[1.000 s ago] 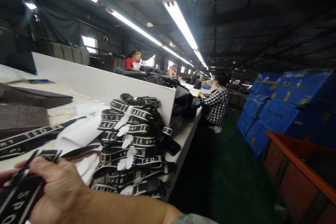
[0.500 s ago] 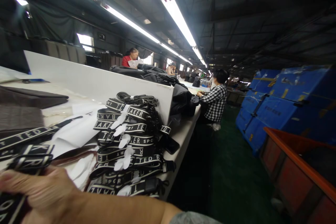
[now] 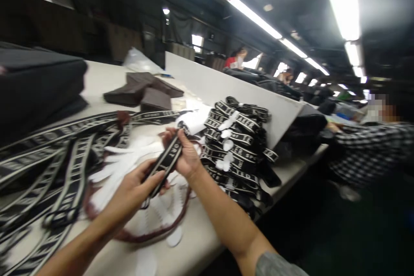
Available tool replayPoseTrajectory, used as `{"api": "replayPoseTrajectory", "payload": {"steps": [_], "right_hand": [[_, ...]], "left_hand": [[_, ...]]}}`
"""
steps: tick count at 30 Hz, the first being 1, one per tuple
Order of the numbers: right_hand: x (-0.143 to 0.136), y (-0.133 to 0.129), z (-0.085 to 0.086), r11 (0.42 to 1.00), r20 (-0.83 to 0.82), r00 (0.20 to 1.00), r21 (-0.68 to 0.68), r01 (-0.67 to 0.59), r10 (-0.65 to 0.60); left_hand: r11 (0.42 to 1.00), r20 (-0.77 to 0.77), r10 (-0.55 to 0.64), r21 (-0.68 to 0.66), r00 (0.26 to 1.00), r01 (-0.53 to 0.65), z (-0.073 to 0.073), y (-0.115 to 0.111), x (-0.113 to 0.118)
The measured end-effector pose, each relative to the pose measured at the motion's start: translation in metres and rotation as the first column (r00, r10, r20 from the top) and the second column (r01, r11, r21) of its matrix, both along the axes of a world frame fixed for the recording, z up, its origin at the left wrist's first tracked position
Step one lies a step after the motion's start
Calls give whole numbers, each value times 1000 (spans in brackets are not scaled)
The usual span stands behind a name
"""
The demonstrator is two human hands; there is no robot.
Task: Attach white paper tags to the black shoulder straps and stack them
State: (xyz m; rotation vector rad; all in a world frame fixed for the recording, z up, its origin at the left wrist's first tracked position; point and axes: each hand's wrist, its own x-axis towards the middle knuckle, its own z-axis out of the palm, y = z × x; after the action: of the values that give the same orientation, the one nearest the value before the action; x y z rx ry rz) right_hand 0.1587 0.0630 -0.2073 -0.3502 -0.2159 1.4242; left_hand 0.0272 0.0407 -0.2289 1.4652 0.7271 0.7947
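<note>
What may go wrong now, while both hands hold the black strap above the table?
1. The pile of folded straps sits near the table edge; the right hand or its forearm might knock some off.
2. Loose white paper pieces lie under the left hand; they might be swept to the floor.
3. The held strap might tangle with the unrolled straps.

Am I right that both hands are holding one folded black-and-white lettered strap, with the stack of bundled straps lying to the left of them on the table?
Not quite: the head view shows the stack of bundled straps to the right of the hands. Otherwise correct: left hand and right hand hold one folded strap over the table.
</note>
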Motion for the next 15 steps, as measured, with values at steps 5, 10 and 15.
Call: {"api": "replayPoseTrajectory", "payload": {"steps": [5,10,15], "right_hand": [[3,-3,-4,998,92,996,68,-17,11],[-9,-12,-11,966,361,926,259,16,-112],[-15,-17,-9,956,545,825,294,-17,-153]], "left_hand": [[998,54,-36,-52,998,39,-1,0,-18],[996,-12,32,87,999,-31,-3,2,-15],[992,12,96,87,995,-96,-1,6,-20]]}}
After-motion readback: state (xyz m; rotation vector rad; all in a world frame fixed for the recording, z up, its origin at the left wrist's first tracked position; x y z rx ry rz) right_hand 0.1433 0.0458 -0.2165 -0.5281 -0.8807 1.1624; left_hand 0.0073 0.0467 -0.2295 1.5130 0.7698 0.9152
